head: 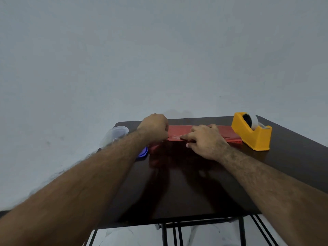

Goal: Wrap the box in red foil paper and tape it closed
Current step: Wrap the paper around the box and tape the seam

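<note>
Left hand [154,127] fisted and right hand [204,139] flat, both on the red foil-wrapped box [179,130]. Clear tub [116,134] far left, contents unclear. Yellow tape dispenser [252,133] holds a tape roll, right.

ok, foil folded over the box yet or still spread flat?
Folded over: red foil flaps meet at a seam on top, pressed by the right hand.

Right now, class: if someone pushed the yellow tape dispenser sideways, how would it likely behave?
The tape dispenser looks blocky with a wide flat base, so it would probably slide rather than tip. The dark table is glossy, so it may slip easily. Its weight cannot be judged from here.
</note>
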A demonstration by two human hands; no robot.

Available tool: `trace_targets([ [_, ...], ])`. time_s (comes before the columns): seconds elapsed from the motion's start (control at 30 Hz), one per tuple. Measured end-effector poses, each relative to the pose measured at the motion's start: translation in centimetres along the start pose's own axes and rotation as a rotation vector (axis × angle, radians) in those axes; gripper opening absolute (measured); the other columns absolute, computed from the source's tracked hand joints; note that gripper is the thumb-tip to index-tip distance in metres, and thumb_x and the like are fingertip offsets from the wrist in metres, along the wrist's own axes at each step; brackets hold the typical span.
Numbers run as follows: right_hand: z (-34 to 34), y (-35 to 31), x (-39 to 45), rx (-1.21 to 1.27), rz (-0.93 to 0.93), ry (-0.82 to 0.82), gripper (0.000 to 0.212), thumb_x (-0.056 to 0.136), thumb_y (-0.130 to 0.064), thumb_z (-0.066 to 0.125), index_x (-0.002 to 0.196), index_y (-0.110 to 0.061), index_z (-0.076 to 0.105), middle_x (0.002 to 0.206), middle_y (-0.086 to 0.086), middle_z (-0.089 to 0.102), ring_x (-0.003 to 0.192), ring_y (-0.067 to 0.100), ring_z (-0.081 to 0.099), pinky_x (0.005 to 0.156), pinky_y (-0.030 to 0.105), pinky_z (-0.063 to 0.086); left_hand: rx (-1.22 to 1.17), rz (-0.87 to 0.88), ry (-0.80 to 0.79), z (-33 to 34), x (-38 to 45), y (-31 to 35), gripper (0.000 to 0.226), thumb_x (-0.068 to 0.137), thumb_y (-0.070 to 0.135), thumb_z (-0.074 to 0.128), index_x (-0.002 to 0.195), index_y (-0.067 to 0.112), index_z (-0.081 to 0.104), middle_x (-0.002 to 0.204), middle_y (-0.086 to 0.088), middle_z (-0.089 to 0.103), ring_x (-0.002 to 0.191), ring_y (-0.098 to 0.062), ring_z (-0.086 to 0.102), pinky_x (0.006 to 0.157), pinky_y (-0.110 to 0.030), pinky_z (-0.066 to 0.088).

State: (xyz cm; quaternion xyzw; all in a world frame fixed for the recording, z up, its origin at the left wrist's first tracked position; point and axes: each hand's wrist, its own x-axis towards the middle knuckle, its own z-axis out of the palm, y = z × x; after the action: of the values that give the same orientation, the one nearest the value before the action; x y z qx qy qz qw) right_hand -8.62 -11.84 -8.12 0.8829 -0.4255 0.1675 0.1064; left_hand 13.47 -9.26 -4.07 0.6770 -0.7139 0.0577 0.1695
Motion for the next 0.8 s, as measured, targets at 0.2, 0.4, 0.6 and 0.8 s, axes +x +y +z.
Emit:
trace_targets([
  [0.2, 0.3, 0.5, -1.8, -0.069, -0.015, 0.069, 0.056, 0.093, -0.063, 0.058, 0.144, -0.039, 0.057, 0.127, -0.013, 0.062, 0.127, 0.016, 0.055, 0.108, 0.046, 0.036, -0.262, -0.037, 0.013, 0.0, -0.5, -1.0, 0.032, 0.104, 0.041, 0.059, 0.121, 0.018, 0.074, 0.114, 0.004, 0.074, 0.105, -0.016, 0.065, 0.094, -0.035, 0.053],
  [0.4, 1.7, 0.1, -2.2, -0.068, 0.039, 0.158, 0.051, 0.096, -0.062, 0.059, 0.14, -0.037, 0.066, 0.121, -0.013, 0.068, 0.121, 0.017, 0.06, 0.103, 0.041, 0.042, -0.171, 0.029, -0.035, 1.8, -1.9, -0.3, 0.028, 0.096, 0.049, 0.064, 0.111, 0.032, 0.08, 0.115, 0.012, 0.076, 0.109, -0.014, 0.068, 0.101, -0.041, 0.057],
  [0.6, 2.2, 0.1, -2.8, 0.244, 0.168, 0.479, 0.039, 0.091, -0.048, 0.075, 0.122, -0.025, 0.079, 0.106, -0.006, 0.075, 0.104, 0.022, 0.067, 0.093, 0.041, 0.053, -0.427, -0.05, 0.712, 4.0, -5.6, 0.5, 0.034, 0.098, 0.037, 0.056, 0.121, 0.019, 0.075, 0.118, 0.0, 0.075, 0.112, -0.025, 0.065, 0.1, -0.043, 0.05],
  [0.8, 0.2, -0.2, -1.3, 0.665, 0.363, 0.641, 0.036, 0.093, -0.045, 0.075, 0.123, -0.024, 0.079, 0.108, -0.009, 0.074, 0.102, 0.01, 0.068, 0.091, 0.029, 0.055, -0.842, -0.188, 0.729, 6.1, -5.6, 1.8, 0.072, 0.094, 0.045, 0.076, 0.154, 0.022, 0.044, 0.148, 0.006, 0.05, 0.124, -0.011, 0.053, 0.101, -0.029, 0.048],
])
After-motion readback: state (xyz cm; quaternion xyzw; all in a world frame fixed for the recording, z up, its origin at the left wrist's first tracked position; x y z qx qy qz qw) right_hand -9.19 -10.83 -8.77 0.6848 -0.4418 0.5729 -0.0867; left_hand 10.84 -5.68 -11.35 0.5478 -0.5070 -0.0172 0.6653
